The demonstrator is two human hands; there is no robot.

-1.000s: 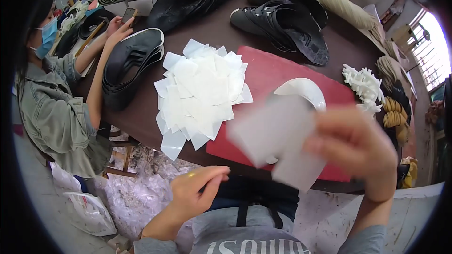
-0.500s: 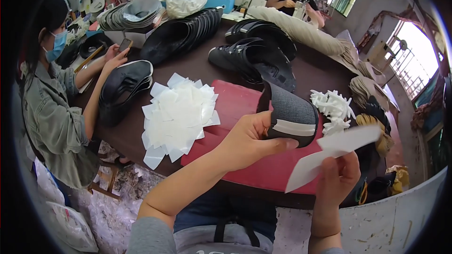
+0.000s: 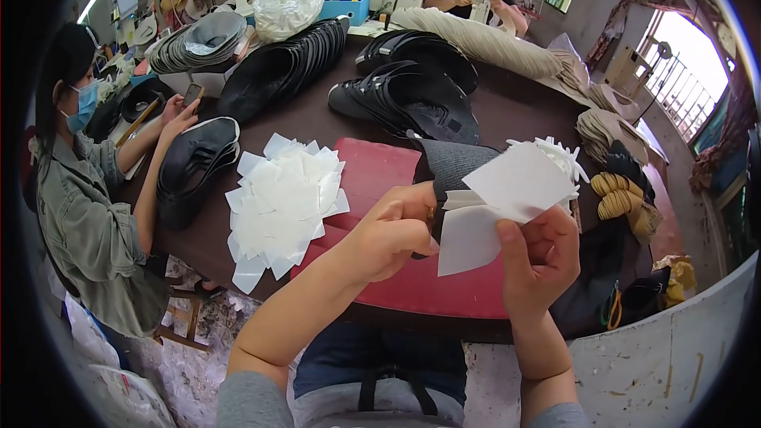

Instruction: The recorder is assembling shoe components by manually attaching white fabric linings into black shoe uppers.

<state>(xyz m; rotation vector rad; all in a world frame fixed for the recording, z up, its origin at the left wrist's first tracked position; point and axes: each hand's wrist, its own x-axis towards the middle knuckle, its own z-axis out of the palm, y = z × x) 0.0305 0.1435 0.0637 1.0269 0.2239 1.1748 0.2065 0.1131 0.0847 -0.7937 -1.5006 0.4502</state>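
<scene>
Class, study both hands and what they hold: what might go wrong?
The white sheeting in the right hand hides part of the grey shoe upper and might crease against it. Held at one end by the left hand, the upper could twist. The loose pile of white sheets might scatter if brushed.

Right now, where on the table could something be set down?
Bare brown table lies between the black shoe uppers and the beige bundle. Bare red mat lies between the white sheet pile and the grey upper. Crowded: around the left hand, gripping that upper, and right hand, holding white sheeting.
</scene>
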